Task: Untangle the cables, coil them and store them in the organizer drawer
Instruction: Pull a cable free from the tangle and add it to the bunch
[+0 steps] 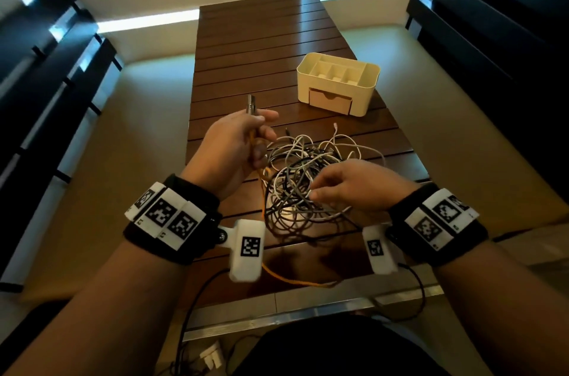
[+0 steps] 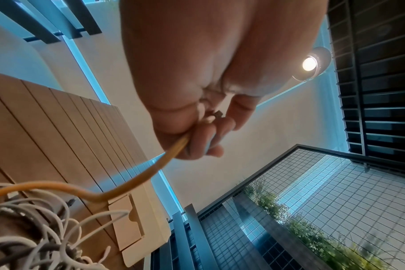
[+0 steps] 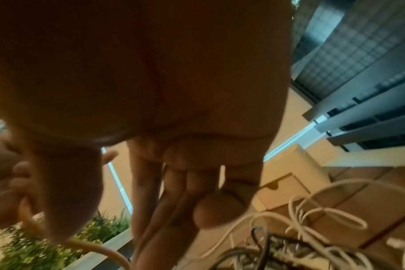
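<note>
A tangle of white, grey and black cables (image 1: 303, 181) lies on the near part of the slatted wooden table (image 1: 261, 43). My left hand (image 1: 261, 134) is raised at the tangle's left and grips an orange cable (image 1: 264, 188); its metal plug (image 1: 250, 103) sticks up above the fist. In the left wrist view the fingers (image 2: 197, 140) curl round that orange cable (image 2: 150, 173). My right hand (image 1: 318, 192) hovers over the tangle's near right side, fingers stretched down onto the strands (image 3: 278, 228), holding nothing I can see. The cream organizer (image 1: 369, 74) stands behind, its drawer (image 1: 331, 100) closed.
Dark slatted benches (image 1: 46, 83) line both sides of the table. The orange cable's far end trails over the near table edge (image 1: 308, 282). Black leads hang from the wrist cameras toward the floor (image 1: 197, 298). Bare table stretches behind the organizer.
</note>
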A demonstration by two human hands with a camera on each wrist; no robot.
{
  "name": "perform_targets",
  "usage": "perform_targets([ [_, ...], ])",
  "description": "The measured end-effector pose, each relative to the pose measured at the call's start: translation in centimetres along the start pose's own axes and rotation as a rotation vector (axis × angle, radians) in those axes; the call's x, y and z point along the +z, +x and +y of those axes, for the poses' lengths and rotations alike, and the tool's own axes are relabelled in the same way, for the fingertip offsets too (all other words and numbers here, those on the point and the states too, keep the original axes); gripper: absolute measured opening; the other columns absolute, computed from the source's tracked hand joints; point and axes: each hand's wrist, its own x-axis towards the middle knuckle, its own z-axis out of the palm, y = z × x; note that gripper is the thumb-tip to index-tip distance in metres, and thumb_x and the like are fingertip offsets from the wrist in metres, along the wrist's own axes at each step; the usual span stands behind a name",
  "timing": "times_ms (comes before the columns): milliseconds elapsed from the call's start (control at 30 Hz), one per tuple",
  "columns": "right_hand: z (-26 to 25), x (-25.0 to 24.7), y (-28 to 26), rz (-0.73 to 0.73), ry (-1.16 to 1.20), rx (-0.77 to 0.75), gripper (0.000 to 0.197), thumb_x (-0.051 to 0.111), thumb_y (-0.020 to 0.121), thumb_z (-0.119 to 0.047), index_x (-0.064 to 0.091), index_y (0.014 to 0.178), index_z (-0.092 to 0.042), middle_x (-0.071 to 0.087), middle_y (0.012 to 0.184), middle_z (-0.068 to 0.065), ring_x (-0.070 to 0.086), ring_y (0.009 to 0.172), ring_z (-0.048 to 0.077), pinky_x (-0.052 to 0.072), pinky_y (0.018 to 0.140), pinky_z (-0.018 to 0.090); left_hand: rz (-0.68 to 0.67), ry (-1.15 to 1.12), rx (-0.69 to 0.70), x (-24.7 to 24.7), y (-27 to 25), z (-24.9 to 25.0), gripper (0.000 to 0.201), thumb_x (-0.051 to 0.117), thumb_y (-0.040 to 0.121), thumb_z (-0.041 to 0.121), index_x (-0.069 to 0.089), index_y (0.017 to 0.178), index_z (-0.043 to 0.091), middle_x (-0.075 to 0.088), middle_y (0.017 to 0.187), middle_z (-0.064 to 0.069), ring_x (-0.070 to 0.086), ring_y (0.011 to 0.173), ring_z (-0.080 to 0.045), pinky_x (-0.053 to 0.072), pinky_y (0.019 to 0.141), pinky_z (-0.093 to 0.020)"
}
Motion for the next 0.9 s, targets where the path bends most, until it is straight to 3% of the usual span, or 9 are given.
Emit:
perform_targets([
  [133,-1.8,2.0,1.8,0.218,0.233,-0.153,0.048,0.066,0.092,-0.034,0.05,0.137,-0.034,0.055,0.12,-0.02,0.055,0.111,0.0,0.049,0.091,0.025,-0.036,-0.078,-0.017,0.0,-0.4,0.0,0.038,0.033,0.1,0.014,0.056,0.126,-0.002,0.055,0.075,-0.002,0.037,0.051,-0.009,0.03,0.05,-0.025],
  [200,-3.0,2.6,2.6,0.2,0.269,-0.195,0.051,0.065,0.093,-0.034,0.046,0.14,-0.039,0.051,0.131,-0.017,0.05,0.12,0.002,0.045,0.094,0.024,-0.066,-0.109,-0.014,0.4,-0.6,-0.1,0.037,0.034,0.102,0.014,0.056,0.127,-0.003,0.056,0.075,-0.003,0.04,0.051,-0.009,0.033,0.049,-0.023],
  [333,-3.7,3.5,3.3,-0.003,0.285,-0.187,0.02,0.054,0.1,-0.036,0.065,0.115,-0.031,0.07,0.112,-0.007,0.066,0.103,0.011,0.051,0.096,0.038,-0.054,-0.111,0.014,0.4,-0.6,-0.7,0.033,0.037,0.105,0.014,0.055,0.127,-0.003,0.059,0.074,-0.002,0.042,0.052,-0.009,0.038,0.05,-0.023],
  [433,-2.8,3.7,2.5,-0.296,0.381,-0.172,0.031,0.048,0.103,-0.033,0.066,0.105,-0.008,0.075,0.102,0.003,0.072,0.08,0.02,0.054,0.08,0.029,-0.021,-0.074,0.023,-1.0,-0.5,-1.4,0.032,0.038,0.106,0.018,0.054,0.127,-0.001,0.061,0.074,-0.002,0.045,0.052,-0.01,0.04,0.05,-0.024],
  [500,-1.7,3.6,1.9,-0.341,0.439,-0.144,0.035,0.048,0.103,-0.033,0.063,0.105,-0.001,0.075,0.101,0.006,0.07,0.071,0.021,0.054,0.075,0.027,0.002,-0.021,0.013,-1.8,-0.7,-2.0,0.031,0.04,0.106,0.02,0.055,0.126,0.001,0.064,0.074,-0.003,0.05,0.053,-0.011,0.043,0.051,-0.025],
  [633,2.2,3.3,2.7,0.097,0.559,-0.04,0.018,0.055,0.099,-0.028,0.066,0.098,-0.014,0.074,0.098,0.004,0.07,0.079,0.02,0.055,0.075,0.034,0.026,0.036,-0.026,-2.5,-1.3,-3.7,0.027,0.043,0.105,0.02,0.058,0.123,0.006,0.066,0.071,-0.002,0.054,0.054,-0.011,0.047,0.053,-0.025],
  [733,5.7,2.9,3.6,0.482,0.473,0.052,0.006,0.065,0.093,-0.027,0.065,0.097,-0.022,0.067,0.102,-0.001,0.066,0.094,0.017,0.051,0.074,0.029,0.046,0.048,-0.054,-2.4,-1.6,-4.9,0.025,0.042,0.106,0.018,0.059,0.121,0.008,0.06,0.067,0.001,0.049,0.053,-0.01,0.043,0.052,-0.024],
  [800,7.5,2.9,4.2,0.47,0.36,0.063,0.023,0.07,0.09,-0.028,0.063,0.112,-0.029,0.056,0.123,-0.005,0.056,0.116,0.013,0.049,0.089,0.03,0.053,0.06,-0.064,-2.2,-1.6,-5.4,0.025,0.041,0.106,0.018,0.061,0.12,0.009,0.058,0.066,0.001,0.048,0.052,-0.009,0.041,0.052,-0.024],
  [900,8.3,3.3,4.5,0.209,0.311,0.048,0.037,0.067,0.093,-0.024,0.06,0.129,-0.027,0.036,0.151,-0.01,0.041,0.132,0.01,0.038,0.108,0.034,0.052,0.058,-0.074,-1.8,-1.4,-5.7,0.025,0.042,0.106,0.018,0.061,0.119,0.009,0.057,0.067,0.0,0.046,0.053,-0.01,0.04,0.051,-0.023],
])
